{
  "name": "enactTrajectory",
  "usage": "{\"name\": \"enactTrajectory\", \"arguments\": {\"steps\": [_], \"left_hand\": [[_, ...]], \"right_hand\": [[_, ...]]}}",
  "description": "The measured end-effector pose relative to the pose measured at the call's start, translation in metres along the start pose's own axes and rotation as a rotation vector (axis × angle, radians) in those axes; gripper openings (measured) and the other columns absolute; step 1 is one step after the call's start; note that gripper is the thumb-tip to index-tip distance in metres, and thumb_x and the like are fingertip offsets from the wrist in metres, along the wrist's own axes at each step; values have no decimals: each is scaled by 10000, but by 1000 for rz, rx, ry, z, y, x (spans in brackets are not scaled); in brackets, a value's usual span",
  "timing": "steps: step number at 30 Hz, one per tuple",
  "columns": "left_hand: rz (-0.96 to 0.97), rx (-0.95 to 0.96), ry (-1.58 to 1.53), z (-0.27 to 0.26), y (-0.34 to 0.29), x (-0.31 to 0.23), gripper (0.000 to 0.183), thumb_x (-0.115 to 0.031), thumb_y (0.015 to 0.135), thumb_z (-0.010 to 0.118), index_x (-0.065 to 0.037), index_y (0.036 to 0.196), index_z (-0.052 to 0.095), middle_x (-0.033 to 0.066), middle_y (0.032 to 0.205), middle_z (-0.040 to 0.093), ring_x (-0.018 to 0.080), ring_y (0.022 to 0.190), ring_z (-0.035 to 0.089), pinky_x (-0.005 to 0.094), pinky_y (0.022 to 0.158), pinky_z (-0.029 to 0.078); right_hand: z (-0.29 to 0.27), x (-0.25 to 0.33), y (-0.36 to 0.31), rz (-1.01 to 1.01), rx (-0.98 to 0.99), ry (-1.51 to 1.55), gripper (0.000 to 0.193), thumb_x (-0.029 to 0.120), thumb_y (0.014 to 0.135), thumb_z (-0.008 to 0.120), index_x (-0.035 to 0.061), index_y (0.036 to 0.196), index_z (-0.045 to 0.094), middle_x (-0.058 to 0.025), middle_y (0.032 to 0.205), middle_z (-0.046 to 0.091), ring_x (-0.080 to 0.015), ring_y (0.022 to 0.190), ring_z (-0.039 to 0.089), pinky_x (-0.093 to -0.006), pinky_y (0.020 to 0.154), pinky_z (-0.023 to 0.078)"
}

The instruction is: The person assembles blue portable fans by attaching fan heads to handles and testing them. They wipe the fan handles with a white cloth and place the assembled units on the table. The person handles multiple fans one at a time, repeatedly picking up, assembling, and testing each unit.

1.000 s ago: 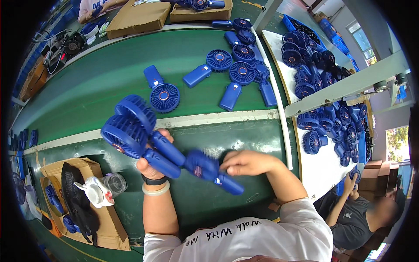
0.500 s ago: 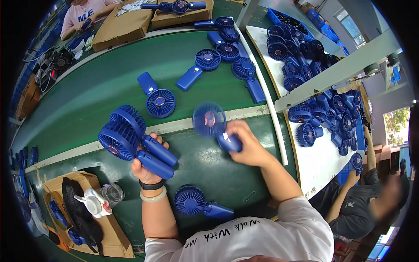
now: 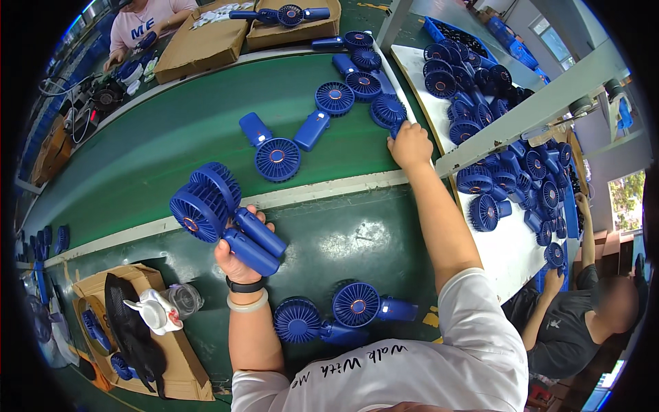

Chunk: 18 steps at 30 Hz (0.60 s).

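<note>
Two blue handheld fans are gripped side by side in my left hand, their handles leaning to the lower right. My right hand is stretched out to the belt's right end, its fingers closed around the handle of another blue handheld fan; most of that handle is hidden. Just in front of me on the green table, a fan with an orange-ringed centre lies next to one with a plain centre. On the green belt, one fan lies between my hands, with several more beyond.
A white rail and a grey metal post border the right side. Behind them, a white table carries piled fans, with a co-worker beside it. A cardboard box with a bottle stands at left. Another person sits across the belt.
My right hand has set a fan down on the near table and reached out to one at the belt's right end. Fans on the belt shifted right. My left hand keeps its two fans.
</note>
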<state>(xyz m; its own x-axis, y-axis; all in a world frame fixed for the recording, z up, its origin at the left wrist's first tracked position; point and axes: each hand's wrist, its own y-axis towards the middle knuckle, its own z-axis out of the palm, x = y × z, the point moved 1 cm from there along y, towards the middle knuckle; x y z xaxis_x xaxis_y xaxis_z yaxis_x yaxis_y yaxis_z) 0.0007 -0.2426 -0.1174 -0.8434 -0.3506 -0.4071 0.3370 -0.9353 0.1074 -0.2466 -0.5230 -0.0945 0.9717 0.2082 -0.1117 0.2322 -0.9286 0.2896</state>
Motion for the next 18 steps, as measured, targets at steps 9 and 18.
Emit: {"name": "enactTrajectory", "arguments": {"steps": [9,18], "left_hand": [[16,-29,-80,-12,-7,-4,546,-377,719,677,-135,1183,520,156,1208,495,291,1056,502,454,892,466],[30,-82,21,-1,-7,-5,569,-424,714,660,-114,1167,512,118,1133,503,251,997,483,404,830,456]], "right_hand": [[-72,-49,-109,-325,641,871,434,75,582,740,10,967,551,-56,857,501,-140,790,494,-260,718,424],[-83,0,-70,-483,724,1042,428,194,768,695,11,1126,550,-111,1010,569,-214,891,580,-348,802,474]]}}
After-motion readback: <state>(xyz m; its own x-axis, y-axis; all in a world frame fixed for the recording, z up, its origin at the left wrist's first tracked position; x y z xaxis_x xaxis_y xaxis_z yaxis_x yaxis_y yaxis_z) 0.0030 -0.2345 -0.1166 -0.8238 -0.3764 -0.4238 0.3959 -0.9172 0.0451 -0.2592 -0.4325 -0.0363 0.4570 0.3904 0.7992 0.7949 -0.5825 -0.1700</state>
